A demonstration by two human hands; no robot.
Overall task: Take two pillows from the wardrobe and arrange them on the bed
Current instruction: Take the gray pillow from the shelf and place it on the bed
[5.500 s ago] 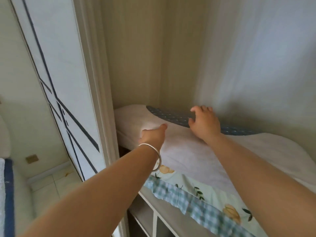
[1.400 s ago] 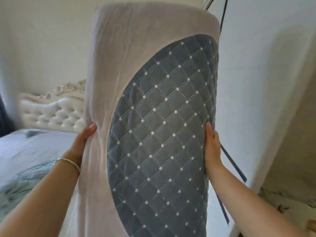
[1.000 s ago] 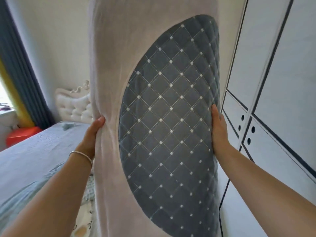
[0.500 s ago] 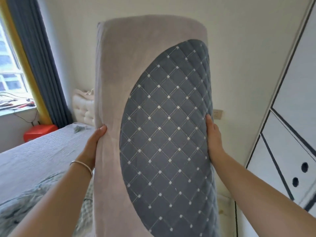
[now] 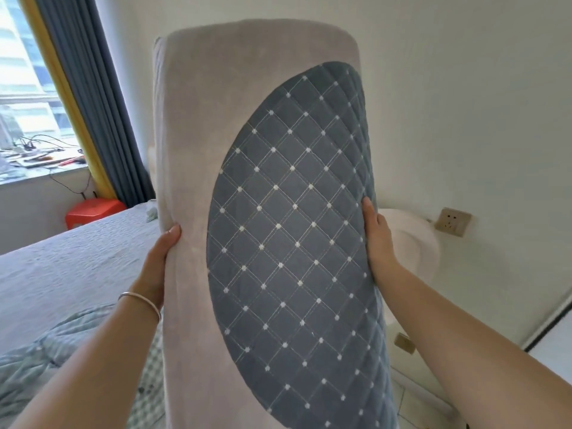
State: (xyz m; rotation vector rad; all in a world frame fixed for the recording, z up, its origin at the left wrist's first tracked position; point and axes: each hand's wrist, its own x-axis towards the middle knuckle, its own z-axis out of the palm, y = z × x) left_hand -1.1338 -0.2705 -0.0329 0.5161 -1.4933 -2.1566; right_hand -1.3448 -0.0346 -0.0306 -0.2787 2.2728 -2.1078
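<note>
A long pillow (image 5: 263,243), pale plush with a quilted blue panel, is held upright in the air, clear of the bed (image 5: 62,267); it is clamped between both hands at mid-height. The grip of the left hand (image 5: 156,267) is pressed against the pillow's left edge, thumb on the front face, the other fingers hidden behind; the grip of the right hand (image 5: 376,243) is laid flat along the right edge of the blue panel, fingers together. The bed is seen at the lower left, its near edge covered by a rumpled green quilt (image 5: 40,363); the head end is hidden behind the pillow. Only one pillow is in hand, so the task is judged to be early. Much of the view ahead is blocked by the pillow, so the bed's edge could be misjudged; the plush cover could also slide, since it is only squeezed from the sides.
</note>
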